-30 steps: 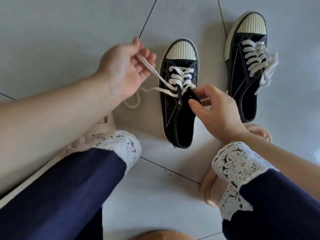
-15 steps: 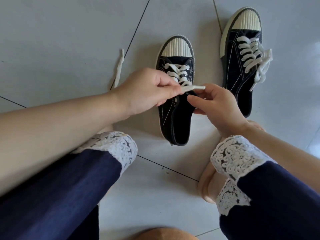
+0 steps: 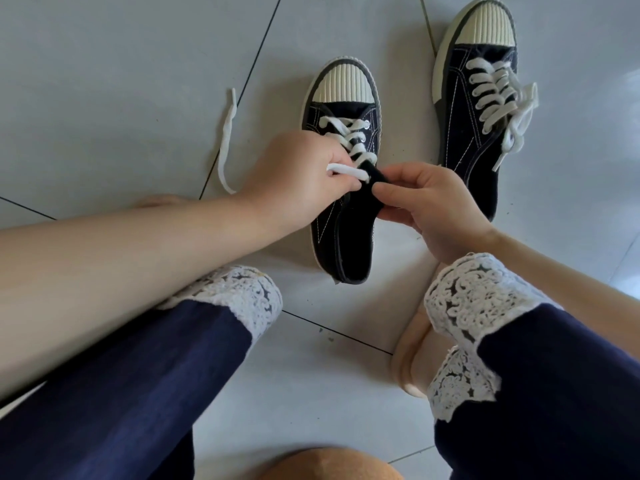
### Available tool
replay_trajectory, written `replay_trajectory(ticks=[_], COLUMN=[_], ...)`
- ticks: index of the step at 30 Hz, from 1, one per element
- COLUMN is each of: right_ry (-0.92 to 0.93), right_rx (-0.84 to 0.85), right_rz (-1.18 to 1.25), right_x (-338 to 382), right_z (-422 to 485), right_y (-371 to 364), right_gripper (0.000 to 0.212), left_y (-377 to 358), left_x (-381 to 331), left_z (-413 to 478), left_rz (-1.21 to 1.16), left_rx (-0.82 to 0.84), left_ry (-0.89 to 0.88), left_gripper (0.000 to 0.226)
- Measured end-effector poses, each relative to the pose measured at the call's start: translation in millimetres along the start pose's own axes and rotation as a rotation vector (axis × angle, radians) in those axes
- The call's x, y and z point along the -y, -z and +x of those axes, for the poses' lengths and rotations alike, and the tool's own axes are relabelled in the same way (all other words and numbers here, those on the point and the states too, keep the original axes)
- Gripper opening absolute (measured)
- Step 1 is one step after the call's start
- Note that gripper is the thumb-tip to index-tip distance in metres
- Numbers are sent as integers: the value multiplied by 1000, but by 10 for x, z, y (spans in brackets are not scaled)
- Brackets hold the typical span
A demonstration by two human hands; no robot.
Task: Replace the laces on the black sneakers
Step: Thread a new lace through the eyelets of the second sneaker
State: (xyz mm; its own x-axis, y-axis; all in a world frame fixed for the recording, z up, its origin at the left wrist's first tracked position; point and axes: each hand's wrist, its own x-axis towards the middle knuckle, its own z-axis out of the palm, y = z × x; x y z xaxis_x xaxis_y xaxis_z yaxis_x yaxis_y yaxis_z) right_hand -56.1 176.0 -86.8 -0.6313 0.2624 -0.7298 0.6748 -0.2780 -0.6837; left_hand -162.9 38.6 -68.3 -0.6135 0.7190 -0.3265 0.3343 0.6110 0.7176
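White lace between curled left fingers; black sneaker tongue between right fingers.

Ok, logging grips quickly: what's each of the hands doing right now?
Left hand: pinches the white lace.
Right hand: pinches the near sneaker at its tongue.

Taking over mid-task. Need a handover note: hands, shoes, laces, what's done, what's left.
Left hand: pinches the white lace over the near sneaker.
Right hand: pinches that sneaker's black upper by the top eyelets.
Far sneaker: on the floor to the right, laced to the top, ends bunched at its side.
Loose lace end: on the floor, left.
Done: near sneaker's lower rows crossed.
Left: probably thread its upper eyelets, even the ends, tie.
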Motion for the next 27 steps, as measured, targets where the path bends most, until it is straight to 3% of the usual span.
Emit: replay_trajectory(ticks=[12, 18, 27], right_ry=[-12, -18, -32], right_rx=[22, 31, 49], right_rz=[53, 79, 116], right_x=[-2, 0, -3], right_z=[9, 12, 15], right_y=[7, 15, 13], right_gripper=[14, 14, 14], left_y=[-42, -85, -189], left_x=[2, 36, 87], left_z=[-20, -45, -57], left_rz=[-19, -40, -54], left_rx=[-6, -110, -184], left_ry=[42, -17, 0], left_gripper=[38, 21, 18])
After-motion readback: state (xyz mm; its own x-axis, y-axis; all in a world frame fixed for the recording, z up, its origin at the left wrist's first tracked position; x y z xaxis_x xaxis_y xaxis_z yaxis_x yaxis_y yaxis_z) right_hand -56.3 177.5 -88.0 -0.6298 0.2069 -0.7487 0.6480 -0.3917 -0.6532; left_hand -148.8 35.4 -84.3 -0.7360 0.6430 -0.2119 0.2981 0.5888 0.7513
